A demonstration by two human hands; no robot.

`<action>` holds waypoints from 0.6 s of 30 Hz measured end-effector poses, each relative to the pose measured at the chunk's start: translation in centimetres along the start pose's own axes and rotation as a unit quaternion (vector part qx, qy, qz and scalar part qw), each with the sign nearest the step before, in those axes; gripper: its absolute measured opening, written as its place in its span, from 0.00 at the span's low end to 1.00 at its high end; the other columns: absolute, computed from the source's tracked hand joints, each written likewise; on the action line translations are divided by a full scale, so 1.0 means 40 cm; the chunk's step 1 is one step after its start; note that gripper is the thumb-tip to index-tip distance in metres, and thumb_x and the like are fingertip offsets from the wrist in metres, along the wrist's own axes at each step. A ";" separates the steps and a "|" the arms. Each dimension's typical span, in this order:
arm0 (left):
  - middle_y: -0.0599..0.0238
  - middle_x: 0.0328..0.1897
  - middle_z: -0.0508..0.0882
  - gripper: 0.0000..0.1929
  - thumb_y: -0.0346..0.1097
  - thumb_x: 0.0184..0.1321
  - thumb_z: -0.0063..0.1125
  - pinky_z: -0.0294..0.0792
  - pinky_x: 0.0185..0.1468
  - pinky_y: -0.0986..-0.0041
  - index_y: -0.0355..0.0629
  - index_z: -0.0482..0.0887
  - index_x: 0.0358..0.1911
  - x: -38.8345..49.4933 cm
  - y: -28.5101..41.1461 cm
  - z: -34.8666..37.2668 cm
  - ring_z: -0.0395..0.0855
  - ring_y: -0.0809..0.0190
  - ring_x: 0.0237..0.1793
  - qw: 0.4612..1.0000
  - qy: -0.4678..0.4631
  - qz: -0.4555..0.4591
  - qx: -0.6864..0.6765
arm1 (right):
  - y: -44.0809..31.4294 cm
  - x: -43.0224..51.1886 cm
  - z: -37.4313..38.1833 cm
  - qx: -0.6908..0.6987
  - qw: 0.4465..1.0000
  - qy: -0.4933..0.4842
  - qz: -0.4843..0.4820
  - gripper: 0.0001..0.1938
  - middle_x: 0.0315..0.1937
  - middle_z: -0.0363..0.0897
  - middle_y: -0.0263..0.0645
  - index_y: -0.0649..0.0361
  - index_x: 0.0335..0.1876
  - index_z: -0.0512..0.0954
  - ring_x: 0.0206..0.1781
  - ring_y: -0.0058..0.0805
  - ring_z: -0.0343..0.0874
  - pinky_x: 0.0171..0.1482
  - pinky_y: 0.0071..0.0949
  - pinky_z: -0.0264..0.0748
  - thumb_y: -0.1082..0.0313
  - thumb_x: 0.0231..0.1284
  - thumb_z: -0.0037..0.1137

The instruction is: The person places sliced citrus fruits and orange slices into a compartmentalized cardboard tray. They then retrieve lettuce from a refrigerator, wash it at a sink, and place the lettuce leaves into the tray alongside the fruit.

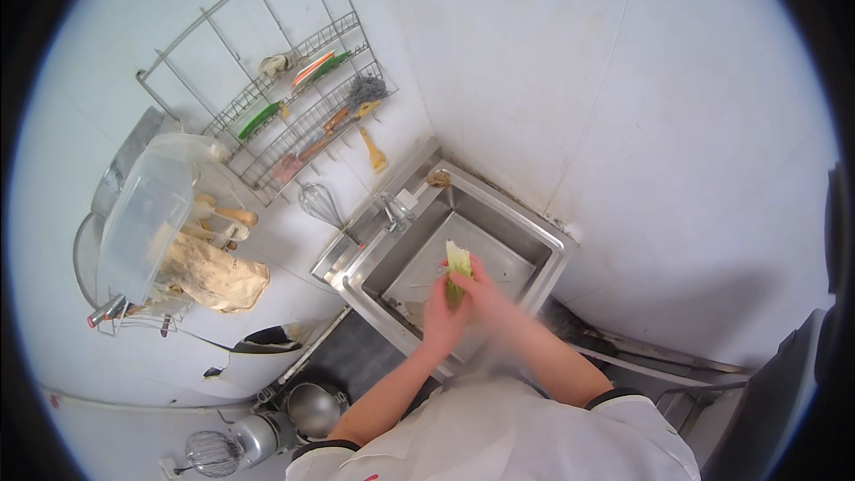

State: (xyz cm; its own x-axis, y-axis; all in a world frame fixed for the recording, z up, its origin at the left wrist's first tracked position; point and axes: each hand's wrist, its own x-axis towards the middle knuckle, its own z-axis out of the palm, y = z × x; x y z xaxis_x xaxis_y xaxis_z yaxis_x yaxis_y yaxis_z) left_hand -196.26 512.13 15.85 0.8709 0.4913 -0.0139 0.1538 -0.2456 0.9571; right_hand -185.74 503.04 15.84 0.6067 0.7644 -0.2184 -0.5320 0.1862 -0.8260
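Above a stainless steel sink (491, 234) I hold a pale green piece of leafy vegetable (457, 259), perhaps lettuce or cabbage, with its whitish end pointing away from me. My left hand (442, 312) wraps its near left side. My right hand (482, 292) grips it from the right, fingers curled around it. The palms and part of the vegetable's lower end are hidden. Small dark bits and some wetness mark the basin floor under my hands. A metal faucet (395, 212) stands at the sink's back left rim.
A brown scourer (439, 179) sits at the sink's far corner. On the left wall hang a wire rack (294, 80) with utensils, a whisk (322, 206) and a translucent plastic tub (143, 220). A stand mixer (257, 437) and metal bowl (316, 409) are at lower left.
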 end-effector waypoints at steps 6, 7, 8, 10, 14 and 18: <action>0.50 0.62 0.81 0.27 0.37 0.71 0.63 0.71 0.66 0.59 0.41 0.73 0.72 0.005 0.018 0.042 0.81 0.51 0.62 0.997 0.021 0.061 0.035 | 0.039 -0.019 -0.026 0.147 0.986 -0.026 0.076 0.25 0.59 0.79 0.40 0.51 0.77 0.70 0.61 0.36 0.83 0.67 0.40 0.79 0.64 0.78 0.56; 0.50 0.64 0.79 0.27 0.38 0.71 0.64 0.70 0.67 0.58 0.41 0.74 0.71 0.008 0.024 0.042 0.79 0.49 0.62 0.992 0.018 0.069 0.105 | 0.042 -0.020 -0.024 0.230 0.969 -0.044 0.079 0.26 0.59 0.79 0.41 0.51 0.77 0.70 0.60 0.38 0.84 0.67 0.41 0.79 0.66 0.77 0.57; 0.49 0.65 0.77 0.27 0.39 0.71 0.64 0.68 0.68 0.57 0.41 0.75 0.70 0.009 0.032 0.038 0.78 0.46 0.62 0.982 0.007 0.055 0.182 | 0.039 -0.020 -0.022 0.218 0.972 -0.013 0.089 0.25 0.57 0.80 0.42 0.51 0.76 0.70 0.58 0.38 0.85 0.64 0.40 0.81 0.67 0.76 0.56; 0.50 0.68 0.74 0.26 0.41 0.71 0.63 0.66 0.69 0.55 0.43 0.77 0.69 0.003 0.046 0.021 0.75 0.43 0.63 0.957 0.048 0.155 0.241 | -0.002 -0.005 -0.013 0.211 0.977 0.025 0.029 0.24 0.54 0.82 0.42 0.50 0.75 0.71 0.53 0.39 0.88 0.59 0.39 0.85 0.70 0.76 0.56; 0.51 0.73 0.68 0.22 0.41 0.71 0.64 0.66 0.69 0.52 0.46 0.82 0.66 -0.037 0.026 -0.043 0.72 0.40 0.66 0.911 0.103 0.201 0.345 | -0.233 0.060 0.037 -0.009 0.993 0.095 -0.073 0.15 0.40 0.82 0.34 0.51 0.64 0.77 0.38 0.28 0.84 0.39 0.29 0.80 0.64 0.77 0.59; 0.53 0.66 0.77 0.19 0.39 0.69 0.65 0.73 0.63 0.57 0.46 0.85 0.61 -0.082 -0.103 -0.139 0.79 0.46 0.60 0.967 0.045 0.100 0.228 | -0.597 0.081 0.127 -0.131 0.933 0.099 -0.320 0.12 0.28 0.73 0.28 0.54 0.53 0.76 0.25 0.18 0.71 0.29 0.24 0.68 0.57 0.77 0.63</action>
State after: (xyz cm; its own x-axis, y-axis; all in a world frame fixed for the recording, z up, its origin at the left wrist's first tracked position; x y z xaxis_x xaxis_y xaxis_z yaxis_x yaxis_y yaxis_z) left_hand -202.33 516.19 13.56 0.8631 0.4623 0.2035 0.1947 -0.6763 0.7104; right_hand -174.08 504.23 37.49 0.8621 0.4137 0.2926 0.1233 0.3887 -0.9131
